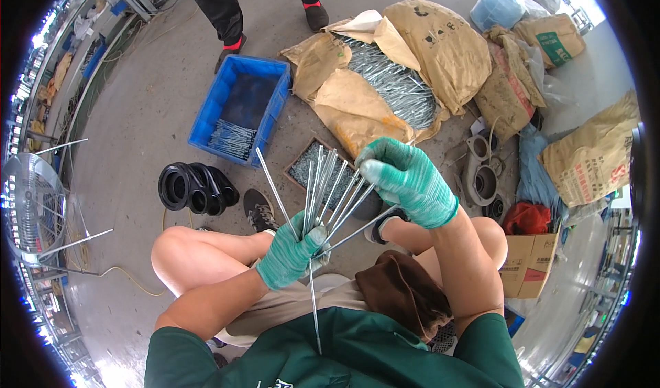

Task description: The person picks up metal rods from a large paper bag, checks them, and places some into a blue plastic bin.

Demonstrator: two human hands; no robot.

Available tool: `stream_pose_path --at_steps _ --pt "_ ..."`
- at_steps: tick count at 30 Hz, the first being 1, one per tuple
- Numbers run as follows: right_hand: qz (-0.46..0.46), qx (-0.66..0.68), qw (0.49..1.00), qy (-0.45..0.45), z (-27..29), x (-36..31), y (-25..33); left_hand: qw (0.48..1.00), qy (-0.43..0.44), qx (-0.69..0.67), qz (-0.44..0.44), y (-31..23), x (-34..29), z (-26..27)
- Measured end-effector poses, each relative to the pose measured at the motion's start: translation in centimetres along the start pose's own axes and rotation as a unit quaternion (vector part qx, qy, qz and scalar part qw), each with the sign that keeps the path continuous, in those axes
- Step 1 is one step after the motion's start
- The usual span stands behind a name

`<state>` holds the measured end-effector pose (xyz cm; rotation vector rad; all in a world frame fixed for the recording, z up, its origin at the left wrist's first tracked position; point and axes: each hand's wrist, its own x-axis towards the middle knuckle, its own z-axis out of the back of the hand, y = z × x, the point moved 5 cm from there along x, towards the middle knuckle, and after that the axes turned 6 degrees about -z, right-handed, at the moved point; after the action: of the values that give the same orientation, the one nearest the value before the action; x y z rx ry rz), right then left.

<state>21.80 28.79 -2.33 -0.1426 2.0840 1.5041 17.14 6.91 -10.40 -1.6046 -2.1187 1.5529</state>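
Sitting on a concrete floor (137,113), you are looking down past your bare knees at both gloved hands. At the far left a round wire fan guard (31,206) is standing, and beside your left knee a stack of black rubber rings (196,187) is lying. Behind them a blue plastic crate (218,102) is holding a few metal rods. Your left hand (290,254), in a green glove, is closing tightly around a bundle of thin metal rods (323,195), which is fanning upward from the fist while one rod is hanging down toward your lap. Your right hand (409,180), also gloved, is curling over the upper rod tips, fingers pinching them. Beyond, torn brown paper sacks (426,51) are spilling more rods. Another person's legs (223,6) are standing at the top.
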Motion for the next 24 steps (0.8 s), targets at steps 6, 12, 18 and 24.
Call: stream_pose_path --at_steps 6,12,18,24 --pt "0.089 -0.165 0.980 0.063 0.6 0.6 0.1 1.000 0.002 0.005 0.020 0.0 0.0 -0.4" --pt "0.039 -0.221 0.972 0.075 -0.8 0.8 0.4 0.999 -0.005 0.050 0.004 -1.2 0.3 -0.8" --pt "0.039 0.144 0.988 -0.039 1.8 1.8 -0.8 0.996 -0.041 0.015 -0.082 -4.5 2.2 -0.2" --pt "0.206 -0.328 0.913 0.131 -6.3 -2.2 -1.1 0.986 -0.070 -0.069 -0.134 -7.1 2.9 2.0"
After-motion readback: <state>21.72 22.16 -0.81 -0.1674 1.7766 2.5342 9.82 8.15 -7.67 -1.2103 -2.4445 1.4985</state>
